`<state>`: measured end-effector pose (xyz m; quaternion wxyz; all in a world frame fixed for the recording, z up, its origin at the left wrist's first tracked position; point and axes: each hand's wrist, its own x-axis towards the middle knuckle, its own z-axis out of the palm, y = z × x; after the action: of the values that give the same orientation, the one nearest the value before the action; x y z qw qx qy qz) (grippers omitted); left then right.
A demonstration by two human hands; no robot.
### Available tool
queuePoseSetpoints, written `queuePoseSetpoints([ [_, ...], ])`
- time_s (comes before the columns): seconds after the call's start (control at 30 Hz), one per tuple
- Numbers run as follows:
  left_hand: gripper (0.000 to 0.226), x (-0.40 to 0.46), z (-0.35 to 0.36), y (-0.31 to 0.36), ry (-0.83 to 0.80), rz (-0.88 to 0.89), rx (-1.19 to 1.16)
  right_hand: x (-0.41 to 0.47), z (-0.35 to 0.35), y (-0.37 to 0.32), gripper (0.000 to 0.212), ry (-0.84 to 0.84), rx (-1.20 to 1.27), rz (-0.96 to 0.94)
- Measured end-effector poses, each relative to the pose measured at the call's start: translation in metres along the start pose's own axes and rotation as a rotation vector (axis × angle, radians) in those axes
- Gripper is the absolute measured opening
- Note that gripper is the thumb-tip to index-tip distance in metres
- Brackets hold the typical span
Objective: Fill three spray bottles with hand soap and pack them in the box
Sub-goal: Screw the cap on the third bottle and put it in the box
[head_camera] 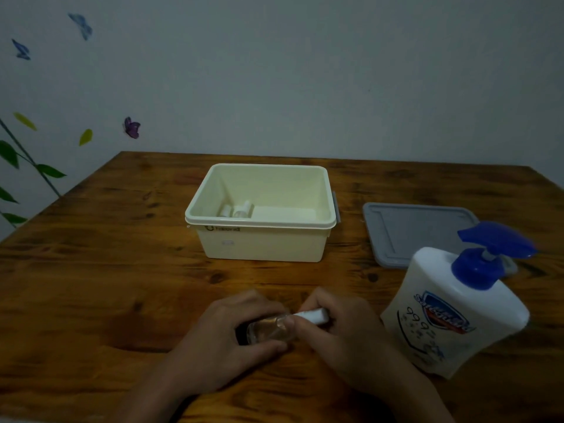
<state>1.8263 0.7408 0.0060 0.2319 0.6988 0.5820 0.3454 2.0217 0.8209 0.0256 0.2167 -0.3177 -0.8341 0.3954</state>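
Head view of a wooden surface. At 6 o'clock, both hands meet over a small clear spray bottle lying tilted just above the wood. The left hand curls its fingers and thumb around the clear body; the right hand pinches the white spray cap at the bottle's neck, fingers bent around it. Whether the cap is fully seated cannot be told. At 12 o'clock from the hands, well apart, stands an open cream box; inside it, at its lower left, lie two small bottles with white caps, touching or nearly so. At 3 o'clock from the box, a grey lid lies flat on the wood. At 3 o'clock from the hands, just beside the right hand, stands a white hand soap bottle with a blue pump head, overlapping the near edge of the lid in this view. Butterfly and leaf stickers mark the wall at 10 o'clock.
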Motion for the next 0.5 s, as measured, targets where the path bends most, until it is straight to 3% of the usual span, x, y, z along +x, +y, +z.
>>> queuePoseSetpoints([
  [0.5, 0.032, 0.0003, 0.0018, -0.0035, 0.045, 0.032, 0.010, -0.0029, -0.0042, -0.0047, 0.011, -0.038, 0.124, 0.012],
])
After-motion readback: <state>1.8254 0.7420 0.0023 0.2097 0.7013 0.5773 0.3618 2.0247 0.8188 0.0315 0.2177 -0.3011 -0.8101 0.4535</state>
